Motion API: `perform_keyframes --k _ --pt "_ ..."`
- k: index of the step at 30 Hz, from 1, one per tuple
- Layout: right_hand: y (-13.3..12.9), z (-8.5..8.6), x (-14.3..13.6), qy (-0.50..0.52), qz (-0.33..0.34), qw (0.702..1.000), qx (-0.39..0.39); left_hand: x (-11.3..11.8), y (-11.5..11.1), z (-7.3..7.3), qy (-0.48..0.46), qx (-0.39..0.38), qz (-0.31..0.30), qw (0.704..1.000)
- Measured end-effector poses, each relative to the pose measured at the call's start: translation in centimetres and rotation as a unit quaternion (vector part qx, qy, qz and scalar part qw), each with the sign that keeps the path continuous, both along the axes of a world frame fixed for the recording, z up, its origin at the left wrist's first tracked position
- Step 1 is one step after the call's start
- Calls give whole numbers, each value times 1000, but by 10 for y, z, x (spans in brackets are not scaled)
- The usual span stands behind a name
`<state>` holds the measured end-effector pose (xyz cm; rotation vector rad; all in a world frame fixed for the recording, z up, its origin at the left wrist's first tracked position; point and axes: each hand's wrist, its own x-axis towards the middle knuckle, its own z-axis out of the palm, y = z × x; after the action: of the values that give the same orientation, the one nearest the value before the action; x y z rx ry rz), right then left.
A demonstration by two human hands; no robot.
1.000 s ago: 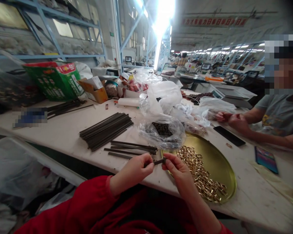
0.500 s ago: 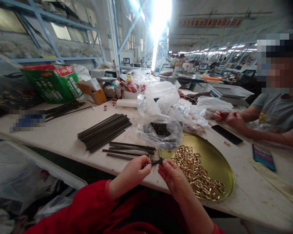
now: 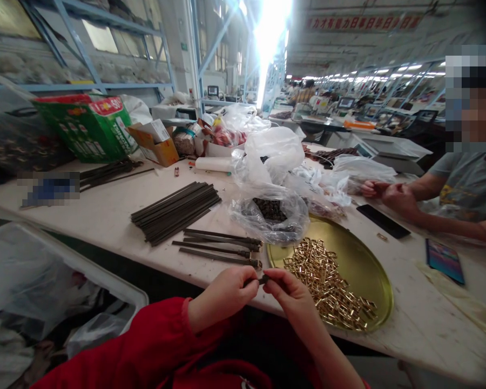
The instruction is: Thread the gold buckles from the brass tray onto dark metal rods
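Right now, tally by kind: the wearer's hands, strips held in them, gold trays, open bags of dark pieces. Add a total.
Wearer's hands: 2, left hand and right hand
Held dark strip: 1
Gold tray: 1
Open bag of dark pieces: 1
Total: 5

Matt dark strips [image 3: 176, 212], glossy metal buckles [image 3: 328, 292], smooth golden tray [image 3: 356, 259], crinkled clear plastic bag [image 3: 281, 232]

White glare from an overhead light [image 3: 272, 38] burns out the top centre as shadow fills the space beneath a worktable [image 3: 413, 313]. Small metal fittings [image 3: 328, 286] glint; wide-angle distortion stretches the edges, and pixelated blocks mask two patches.
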<state>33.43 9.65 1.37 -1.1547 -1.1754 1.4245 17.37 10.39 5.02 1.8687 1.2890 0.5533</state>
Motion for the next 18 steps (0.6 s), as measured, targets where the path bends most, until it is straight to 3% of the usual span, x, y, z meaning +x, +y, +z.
perform_keyframes --k 4,8,11,13,16,18 --pt "-2 2 2 52 35 996 -65 -1 -5 2 -21 -42 -18 999" --pt "-1 1 9 116 -22 987 -109 -9 -5 13 -34 -152 -64 986" --pt "-4 -1 4 183 -9 971 -152 -12 -4 17 -29 -140 -66 988" --pt "-8 -2 -3 198 6 966 -168 -12 -4 15 -32 -143 -73 986" --pt "-12 -4 -13 171 -16 973 -152 -11 -6 7 -59 -207 -82 973" --pt "-12 -5 -18 160 -8 978 -133 -9 -6 -1 -82 -192 -63 976"
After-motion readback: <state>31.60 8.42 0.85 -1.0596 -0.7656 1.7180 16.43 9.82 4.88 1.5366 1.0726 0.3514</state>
